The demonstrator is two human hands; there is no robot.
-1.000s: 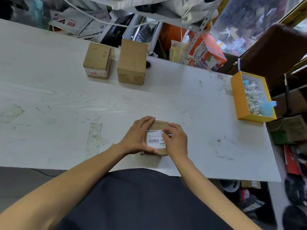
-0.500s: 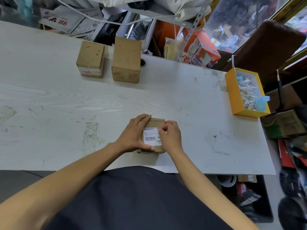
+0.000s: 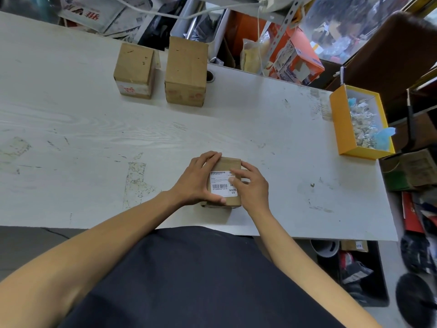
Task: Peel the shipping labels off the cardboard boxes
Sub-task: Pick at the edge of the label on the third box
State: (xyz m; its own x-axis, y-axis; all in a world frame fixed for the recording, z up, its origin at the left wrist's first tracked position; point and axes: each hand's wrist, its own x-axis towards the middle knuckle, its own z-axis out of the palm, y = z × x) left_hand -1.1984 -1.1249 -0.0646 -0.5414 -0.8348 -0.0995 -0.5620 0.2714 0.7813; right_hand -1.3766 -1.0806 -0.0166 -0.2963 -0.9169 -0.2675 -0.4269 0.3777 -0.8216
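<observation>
A small cardboard box (image 3: 224, 183) is sitting near the front edge of a white bench (image 3: 94, 143), with a white shipping label (image 3: 221, 183) lying flat on its top. The left hand (image 3: 197, 182) is gripping the box's left side, fingers curling over the far edge and thumb pressing the near edge. The right hand (image 3: 251, 187) is resting on the box's right side, its fingertips (image 3: 233, 172) bending onto the label's right edge; whether they are pinching it cannot be told. Two more cardboard boxes (image 3: 134, 71) (image 3: 185, 72) are standing side by side near the back edge. A yellow tray (image 3: 340, 124) of crumpled paper scraps is sitting at the right edge.
</observation>
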